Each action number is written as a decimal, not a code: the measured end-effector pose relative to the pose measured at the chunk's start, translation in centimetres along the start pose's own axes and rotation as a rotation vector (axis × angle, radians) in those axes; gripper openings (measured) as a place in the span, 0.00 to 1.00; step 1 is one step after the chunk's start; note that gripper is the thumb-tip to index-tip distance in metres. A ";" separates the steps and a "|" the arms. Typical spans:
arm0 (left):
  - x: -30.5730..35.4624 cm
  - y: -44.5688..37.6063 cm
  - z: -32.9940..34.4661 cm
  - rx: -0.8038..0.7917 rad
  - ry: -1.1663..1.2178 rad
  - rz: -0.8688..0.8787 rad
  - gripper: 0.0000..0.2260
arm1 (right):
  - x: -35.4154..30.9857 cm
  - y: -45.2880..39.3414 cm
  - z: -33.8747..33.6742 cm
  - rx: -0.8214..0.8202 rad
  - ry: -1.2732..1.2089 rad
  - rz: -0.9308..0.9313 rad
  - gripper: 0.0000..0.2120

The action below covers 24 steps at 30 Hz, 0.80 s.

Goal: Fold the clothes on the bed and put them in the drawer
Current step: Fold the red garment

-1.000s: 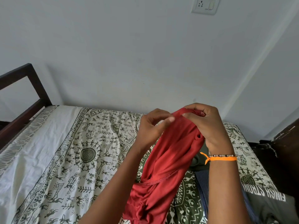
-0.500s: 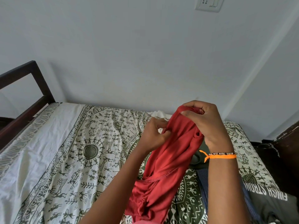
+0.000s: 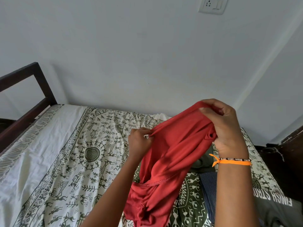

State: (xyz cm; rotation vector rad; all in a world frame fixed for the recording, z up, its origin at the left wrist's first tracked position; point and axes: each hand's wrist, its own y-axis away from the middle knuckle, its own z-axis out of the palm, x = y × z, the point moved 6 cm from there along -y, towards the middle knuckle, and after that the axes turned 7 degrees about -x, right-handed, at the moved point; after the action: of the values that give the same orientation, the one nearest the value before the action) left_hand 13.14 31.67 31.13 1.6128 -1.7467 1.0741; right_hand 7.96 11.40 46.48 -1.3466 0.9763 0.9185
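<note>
Above the bed (image 3: 49, 153), a red garment (image 3: 165, 161) held up.
Left hand (image 3: 139, 143) and right hand (image 3: 224, 128) fingers each pinch its stretched upper edge.

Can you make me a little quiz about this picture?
1. True or false: both hands hold the red cloth.
2. Which wrist wears the orange band? A) left B) right
3. What hangs on the wall above the bed?

Key:
1. True: the left hand pinches its edge, and the right hand grips the top.
2. B
3. A switch plate.
</note>
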 end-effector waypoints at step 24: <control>3.8 1.9 0.8 -0.166 0.018 0.407 0.12 | 1.6 0.2 -2.8 0.447 0.089 -0.017 0.11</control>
State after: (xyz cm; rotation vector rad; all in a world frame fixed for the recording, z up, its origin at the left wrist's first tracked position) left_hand 10.83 28.82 33.43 1.1724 -2.1471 1.0804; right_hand 8.26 8.62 44.97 -1.0183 1.1566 0.5846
